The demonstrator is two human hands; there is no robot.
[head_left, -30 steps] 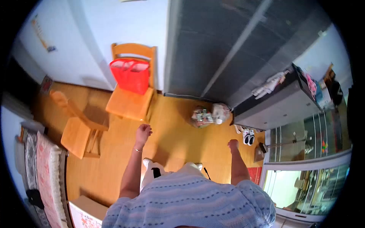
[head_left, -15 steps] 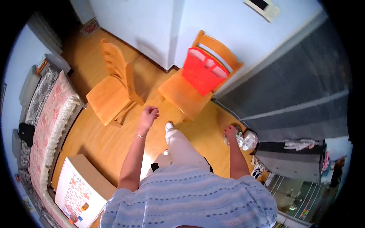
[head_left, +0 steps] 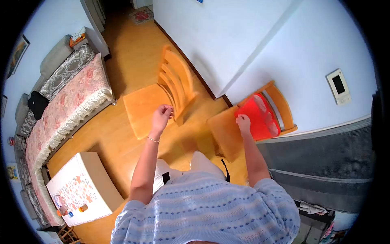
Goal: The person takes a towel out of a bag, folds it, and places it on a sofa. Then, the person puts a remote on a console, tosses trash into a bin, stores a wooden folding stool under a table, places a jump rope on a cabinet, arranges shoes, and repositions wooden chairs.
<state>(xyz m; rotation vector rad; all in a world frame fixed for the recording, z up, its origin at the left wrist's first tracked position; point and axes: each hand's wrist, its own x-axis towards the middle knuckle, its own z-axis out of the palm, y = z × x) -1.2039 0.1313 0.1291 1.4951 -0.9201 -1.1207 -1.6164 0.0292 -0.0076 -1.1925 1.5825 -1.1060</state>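
My left hand point(head_left: 163, 116) is in front of a wooden chair point(head_left: 147, 101), its fingers loosely curled with nothing visible in them. A thin bracelet circles that wrist. My right hand point(head_left: 243, 121) overlaps the left edge of a flat red bag-like item point(head_left: 259, 118) with pale oval patches. Its fingers are curled in, and I see nothing held. Whether it touches the red item I cannot tell. That item leans on the backrest of a second wooden chair point(head_left: 226, 129).
At left stands a sofa point(head_left: 77, 87) with a pink floral cover. A white cabinet point(head_left: 99, 179) with small items on top is at lower left. A dark grey curtain point(head_left: 321, 158) hangs at right. An intercom panel point(head_left: 338, 87) is on the wall.
My view has swung to the right, with both chairs now nearer. My right hand has gone from beside plastic bags on the floor to in front of the red item. The left hand stays loosely curled.
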